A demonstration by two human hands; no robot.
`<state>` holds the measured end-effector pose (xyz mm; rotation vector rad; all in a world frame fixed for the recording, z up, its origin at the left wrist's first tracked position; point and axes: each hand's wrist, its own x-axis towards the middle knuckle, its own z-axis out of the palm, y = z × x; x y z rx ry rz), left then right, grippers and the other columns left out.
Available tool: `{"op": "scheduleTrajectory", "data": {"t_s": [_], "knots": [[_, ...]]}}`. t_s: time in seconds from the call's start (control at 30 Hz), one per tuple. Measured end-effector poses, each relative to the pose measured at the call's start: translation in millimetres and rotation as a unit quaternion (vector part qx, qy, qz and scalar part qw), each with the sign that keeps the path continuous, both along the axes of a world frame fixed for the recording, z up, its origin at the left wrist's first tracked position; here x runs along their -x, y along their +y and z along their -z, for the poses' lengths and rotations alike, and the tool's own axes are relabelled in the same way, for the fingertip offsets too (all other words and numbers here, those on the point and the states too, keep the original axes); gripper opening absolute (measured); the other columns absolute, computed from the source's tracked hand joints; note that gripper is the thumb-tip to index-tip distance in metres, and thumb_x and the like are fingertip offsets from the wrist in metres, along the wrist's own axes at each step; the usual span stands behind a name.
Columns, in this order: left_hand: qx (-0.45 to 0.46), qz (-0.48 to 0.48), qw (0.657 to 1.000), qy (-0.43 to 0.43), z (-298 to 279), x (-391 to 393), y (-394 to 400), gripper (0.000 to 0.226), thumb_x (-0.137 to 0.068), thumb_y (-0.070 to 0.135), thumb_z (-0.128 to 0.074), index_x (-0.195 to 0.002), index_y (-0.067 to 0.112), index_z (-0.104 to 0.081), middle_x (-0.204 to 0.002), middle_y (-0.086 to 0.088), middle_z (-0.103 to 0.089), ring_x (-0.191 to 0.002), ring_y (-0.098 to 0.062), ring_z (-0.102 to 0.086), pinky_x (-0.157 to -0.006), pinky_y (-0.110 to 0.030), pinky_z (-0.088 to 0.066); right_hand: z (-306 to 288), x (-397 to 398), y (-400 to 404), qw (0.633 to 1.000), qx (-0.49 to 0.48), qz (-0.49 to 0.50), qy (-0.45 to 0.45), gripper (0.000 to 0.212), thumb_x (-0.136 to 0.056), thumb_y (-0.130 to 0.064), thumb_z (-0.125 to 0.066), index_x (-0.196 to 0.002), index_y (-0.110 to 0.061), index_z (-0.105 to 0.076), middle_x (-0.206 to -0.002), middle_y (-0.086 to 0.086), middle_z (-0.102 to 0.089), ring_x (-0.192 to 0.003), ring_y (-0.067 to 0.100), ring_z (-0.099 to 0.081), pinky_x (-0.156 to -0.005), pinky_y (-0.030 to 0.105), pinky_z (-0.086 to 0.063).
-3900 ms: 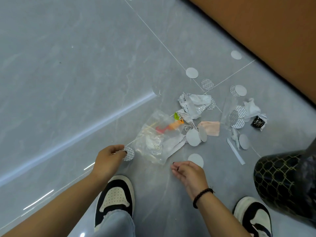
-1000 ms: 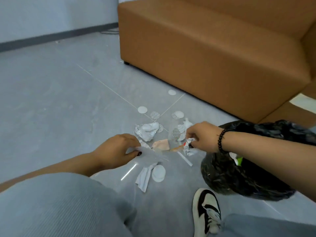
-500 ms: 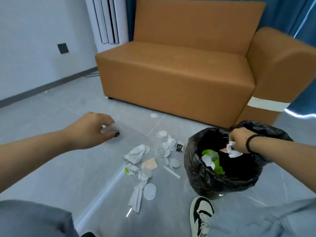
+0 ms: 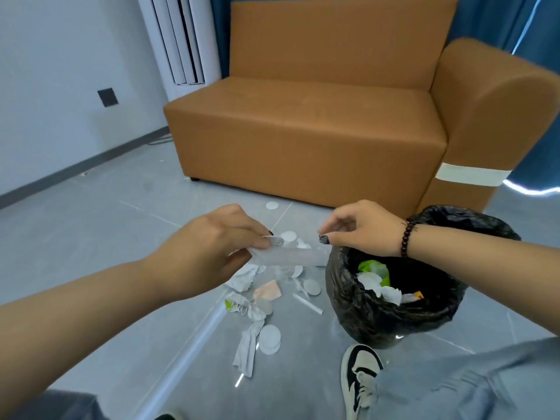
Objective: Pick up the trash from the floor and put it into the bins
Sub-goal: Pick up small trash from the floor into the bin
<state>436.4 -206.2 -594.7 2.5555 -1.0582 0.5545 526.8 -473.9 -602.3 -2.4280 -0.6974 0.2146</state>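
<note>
Our left hand (image 4: 212, 247) grips a clear plastic bag (image 4: 291, 256); our right hand (image 4: 360, 230) pinches its far corner beside the black-lined bin (image 4: 391, 316). Paper scraps (image 4: 257, 301) litter the grey tiled floor (image 4: 91, 237) before an orange sofa (image 4: 318, 122). Half a second ago the right hand was inside the bin.

Two hands up: the left hand (image 4: 212, 247) and the right hand (image 4: 360, 228). One clear plastic bag (image 4: 291, 256) between them. One black-lined bin (image 4: 394, 310) on the right, one orange sofa (image 4: 303, 122) far behind. One shoe (image 4: 360, 380) near. White discs (image 4: 269, 338) on the floor — roughly seven, some overlapping. One pink scrap (image 4: 268, 291), one white strip (image 4: 306, 304).
</note>
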Motion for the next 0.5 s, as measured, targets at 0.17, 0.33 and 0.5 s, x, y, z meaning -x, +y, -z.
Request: {"op": "scheduleTrajectory", "data": {"t_s": [0.17,0.33,0.5], "knots": [[-0.005,-0.027,0.999,0.028,-3,1,12,0.03,-0.086,0.019,-0.049,-0.098,0.011,-0.075,-0.111,-0.004,-0.065,-0.089,-0.009,-0.059,-0.079,-0.008,-0.04,-16,29,42,0.991,-0.079,-0.086,-0.065,0.013,-0.084,-0.019,-0.07,-0.097,-0.018,-0.072,-0.09,-0.008,-0.072,-0.08,0.004,-0.067,-0.08,0.021,-0.053],[0.001,-0.028,0.998,0.055,-2,2,11,0.028,-0.087,0.019,-0.05,-0.097,0.013,-0.075,-0.112,-0.002,-0.063,-0.083,-0.007,-0.06,-0.075,-0.007,-0.04,-12,32,55,0.982,-0.084,-0.114,-0.122,0.011,-0.085,-0.015,-0.066,-0.094,-0.016,-0.072,-0.086,-0.004,-0.072,-0.078,0.008,-0.066,-0.079,0.025,-0.052],[0.03,-0.04,0.996,0.072,6,1,12,0.024,-0.085,0.024,-0.056,-0.095,0.019,-0.076,-0.117,0.002,-0.063,-0.101,-0.006,-0.059,-0.087,-0.013,-0.044,-5,28,49,0.982,-0.041,-0.122,-0.136,0.01,-0.084,-0.011,-0.063,-0.081,-0.013,-0.072,-0.076,-0.005,-0.071,-0.072,0.006,-0.064,-0.074,0.024,-0.053]]}}
